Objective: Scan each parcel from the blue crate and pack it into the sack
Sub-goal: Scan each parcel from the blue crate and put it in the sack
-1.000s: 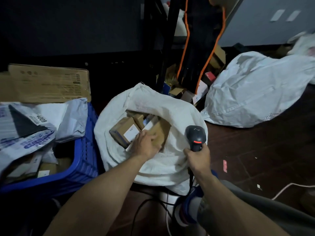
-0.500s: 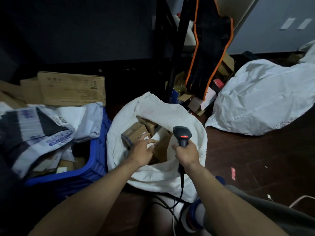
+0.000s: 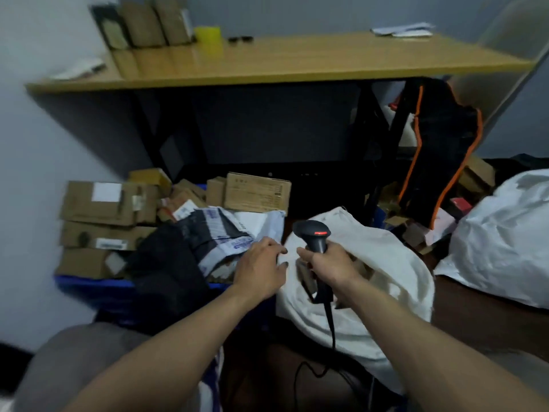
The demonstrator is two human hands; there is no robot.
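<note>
Pickup step. Left hand (image 3: 261,270), fingers apart and empty, is hovering by the blue crate's (image 3: 89,288) poly mailer (image 3: 219,233); right hand (image 3: 331,264) is gripping the barcode scanner (image 3: 315,237). Next move likely needs the label exposed.

Your left hand (image 3: 261,270) and right hand (image 3: 328,263): bare. Nail tips on your left hand look dark; blur too strong to tell shadow from polish. Your left forearm (image 3: 166,346) and right forearm (image 3: 430,343): bare along whole visible length, down to bottom edge of view. Your left knee (image 3: 77,361): covered by plain grey trousers, smooth matte cloth, soft rounded fold, seams lost in blur. Cloth fills lower-left corner of view.
</note>
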